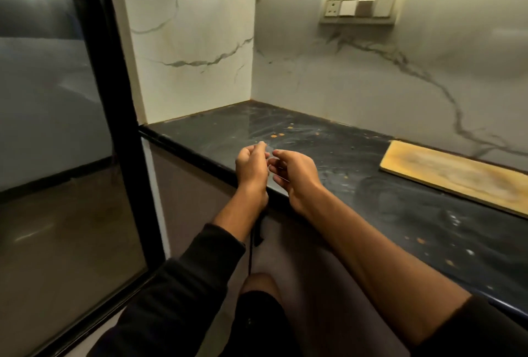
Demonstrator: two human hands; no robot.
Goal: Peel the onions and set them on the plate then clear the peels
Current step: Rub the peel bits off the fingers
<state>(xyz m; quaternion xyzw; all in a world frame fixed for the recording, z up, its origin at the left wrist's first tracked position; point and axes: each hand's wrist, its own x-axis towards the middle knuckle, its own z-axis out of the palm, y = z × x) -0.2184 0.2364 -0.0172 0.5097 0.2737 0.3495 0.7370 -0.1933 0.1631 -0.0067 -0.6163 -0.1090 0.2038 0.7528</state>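
Observation:
My left hand [251, 166] and my right hand [294, 174] hover close together over the front edge of the dark countertop [328, 156]. The fingers of both hands are curled. Between their fingertips they pinch a thin, pale, see-through scrap [269, 154]; I cannot tell what it is. A few small orange peel bits [277, 135] lie on the counter just beyond the hands. No onion and no plate are in view.
A wooden cutting board [457, 174] lies at the right against the marble back wall. A switch panel [361, 8] hangs on that wall. A white side wall closes the counter at the left, beside a black-framed glass partition [123, 128]. My knee [257, 299] is below the counter edge.

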